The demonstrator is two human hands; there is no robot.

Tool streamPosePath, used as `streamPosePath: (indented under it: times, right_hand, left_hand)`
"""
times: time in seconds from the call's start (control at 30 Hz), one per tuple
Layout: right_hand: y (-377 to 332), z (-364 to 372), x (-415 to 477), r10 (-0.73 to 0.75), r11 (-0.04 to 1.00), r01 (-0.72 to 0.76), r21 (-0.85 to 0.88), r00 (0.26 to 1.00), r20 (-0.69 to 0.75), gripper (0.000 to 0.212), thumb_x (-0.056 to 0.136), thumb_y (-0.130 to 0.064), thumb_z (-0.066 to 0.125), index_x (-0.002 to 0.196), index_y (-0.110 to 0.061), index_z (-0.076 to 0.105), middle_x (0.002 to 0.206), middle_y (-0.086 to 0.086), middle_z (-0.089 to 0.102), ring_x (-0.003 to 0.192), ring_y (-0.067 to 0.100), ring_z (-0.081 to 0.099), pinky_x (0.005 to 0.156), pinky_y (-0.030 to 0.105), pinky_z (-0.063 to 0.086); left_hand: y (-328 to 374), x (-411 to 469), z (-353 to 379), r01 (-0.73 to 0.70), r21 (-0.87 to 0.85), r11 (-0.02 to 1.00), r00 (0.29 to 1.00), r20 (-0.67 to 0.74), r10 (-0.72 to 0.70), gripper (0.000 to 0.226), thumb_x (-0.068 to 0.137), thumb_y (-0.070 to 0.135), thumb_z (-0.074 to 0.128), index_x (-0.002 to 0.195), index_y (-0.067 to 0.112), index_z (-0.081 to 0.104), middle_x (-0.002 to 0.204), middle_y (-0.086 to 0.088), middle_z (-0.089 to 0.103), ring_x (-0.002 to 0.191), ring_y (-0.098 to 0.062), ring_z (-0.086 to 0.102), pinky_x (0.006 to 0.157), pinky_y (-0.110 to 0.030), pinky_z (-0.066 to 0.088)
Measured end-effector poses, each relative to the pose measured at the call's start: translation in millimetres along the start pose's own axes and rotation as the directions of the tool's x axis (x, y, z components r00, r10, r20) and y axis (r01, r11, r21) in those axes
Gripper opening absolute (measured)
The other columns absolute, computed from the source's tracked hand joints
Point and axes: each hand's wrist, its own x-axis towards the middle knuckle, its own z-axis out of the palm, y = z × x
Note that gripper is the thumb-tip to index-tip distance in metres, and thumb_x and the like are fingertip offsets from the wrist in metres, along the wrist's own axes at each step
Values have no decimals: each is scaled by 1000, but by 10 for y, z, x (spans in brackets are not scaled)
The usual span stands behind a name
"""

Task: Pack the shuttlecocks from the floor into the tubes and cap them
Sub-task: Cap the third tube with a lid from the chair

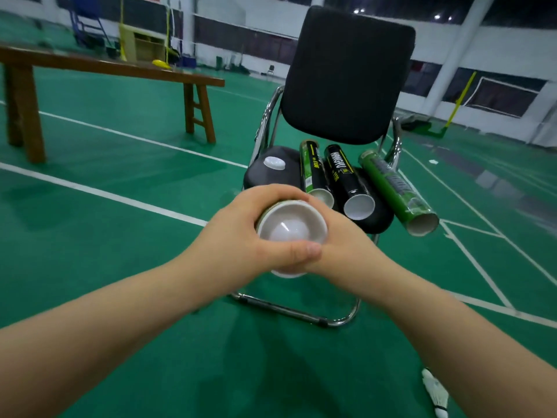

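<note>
Tube [272, 217], white dome [286, 233] inside pale rim; left hand [241, 236], right hand [340, 245] clasp it.

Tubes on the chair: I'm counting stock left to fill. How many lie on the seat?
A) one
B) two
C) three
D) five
C: three lie side by side on the seat: a green-black tube, a black tube and a green tube. The held tube is off the chair, gripped by the left hand and right hand.
</note>
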Motion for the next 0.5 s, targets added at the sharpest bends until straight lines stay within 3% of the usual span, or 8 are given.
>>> streamPosePath:
  times: [0.13,0.23,0.3,0.4,0.5]
  right_hand:
    - [-34,-219,116,-63,998,63,-6,994,-84,71,61,-16,80,124,-33,52,114,-11,64,105,5,61,85,24,51]
    - [-43,-380,177,-96,995,96,0,989,-113,64,63,-18,75,122,-32,53,107,-15,63,96,-3,60,79,14,50]
    - [-32,-447,208,-129,992,128,-18,984,-125,63,64,-18,74,122,-31,54,109,-14,63,99,-1,60,83,17,50]
    - [-4,-540,247,-198,980,201,3,965,-175,59,69,-5,77,111,-40,52,108,-17,61,99,-3,59,83,16,50]
    - [24,-662,312,-246,968,251,-6,942,-229,60,64,-15,75,110,-43,50,111,-14,61,103,3,59,86,20,51]
  left_hand:
    - [144,266,51,-93,93,991,996,12,93,58,46,59,72,101,47,56,107,18,60,92,7,57,78,-14,48]
    - [234,429,86,-114,154,981,992,62,106,56,51,60,79,98,48,51,104,19,58,90,9,54,72,-7,45]
    - [277,490,113,-150,190,970,988,65,140,55,49,60,72,98,48,49,105,20,56,92,9,52,71,-4,43]
    - [337,602,170,-240,237,941,971,44,237,56,49,61,71,99,46,50,103,24,53,96,9,49,74,-4,39]
    - [334,799,241,-319,282,905,946,31,323,62,54,60,76,107,40,53,108,24,51,101,7,47,82,-7,40]
